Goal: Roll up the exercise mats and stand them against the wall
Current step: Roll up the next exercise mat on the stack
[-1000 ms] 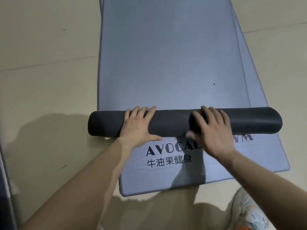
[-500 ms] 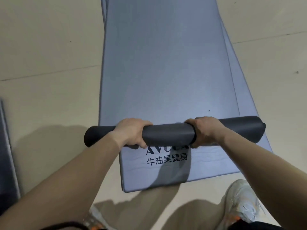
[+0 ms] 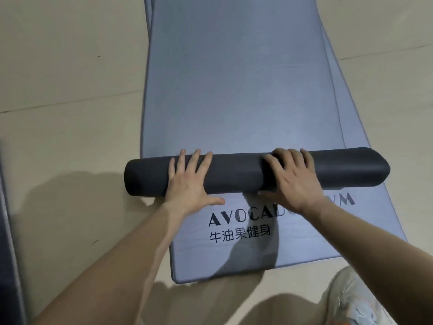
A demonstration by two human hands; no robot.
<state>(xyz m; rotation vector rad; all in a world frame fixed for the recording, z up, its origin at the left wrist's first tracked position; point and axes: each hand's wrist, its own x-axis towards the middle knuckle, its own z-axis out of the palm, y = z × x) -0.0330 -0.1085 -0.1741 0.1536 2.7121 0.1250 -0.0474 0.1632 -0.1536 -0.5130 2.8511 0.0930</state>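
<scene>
From my head camera I look down at a stack of grey-blue exercise mats lying lengthwise on the beige floor [image 3: 70, 66], running away from me toward the far edge of the view. The top mat [image 3: 234, 90] is partly wound up. Its dark grey roll [image 3: 236, 177] lies crosswise on the stack, close to the near end. The roll's left end hangs past the left edge of the mats, over the floor, and its right end sits about at the stack's right edge.

My left hand [image 3: 189, 184] lies flat on the left half of the roll. Its fingers are straight and spread, the tips reach the roll's far side, and the thumb sticks out sideways along the near side. My right hand [image 3: 293, 181] is on the right half. Its fingers are close together and bent over the top of the roll, with the thumb tucked against the near side low down. That hand is a little blurred.

Nearer than the roll, the printed mat [image 3: 269, 254] lies bare, with dark lettering partly hidden by my right wrist. My pale shoe [image 3: 349, 299] stands on the floor by its near right corner. A dark grey strip [image 3: 7, 231] runs along the left edge of the view; I cannot tell what it is.
</scene>
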